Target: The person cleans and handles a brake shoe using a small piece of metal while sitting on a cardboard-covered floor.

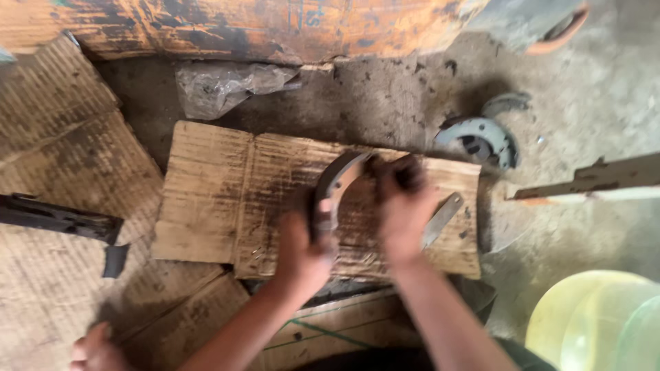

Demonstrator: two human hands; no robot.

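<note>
Over a cardboard sheet [206,199], both hands clamped on a curved brake shoe [338,180], left hand [302,251] low, right hand [402,209] at top.

Bare cardboard [206,199] left of both hands gives open room. To the right, a flat metal blade [441,218] lies just beside the right hand [402,213], with brake shoes [481,141] on the floor beyond. A crumpled plastic bag [220,86] and an orange drum [261,27] block the far side.

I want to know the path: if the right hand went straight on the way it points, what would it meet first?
The right hand points up the picture, gripping the curved brake shoe. Beyond it probably come the cardboard sheet, then bare floor; blur leaves depth unclear.
</note>
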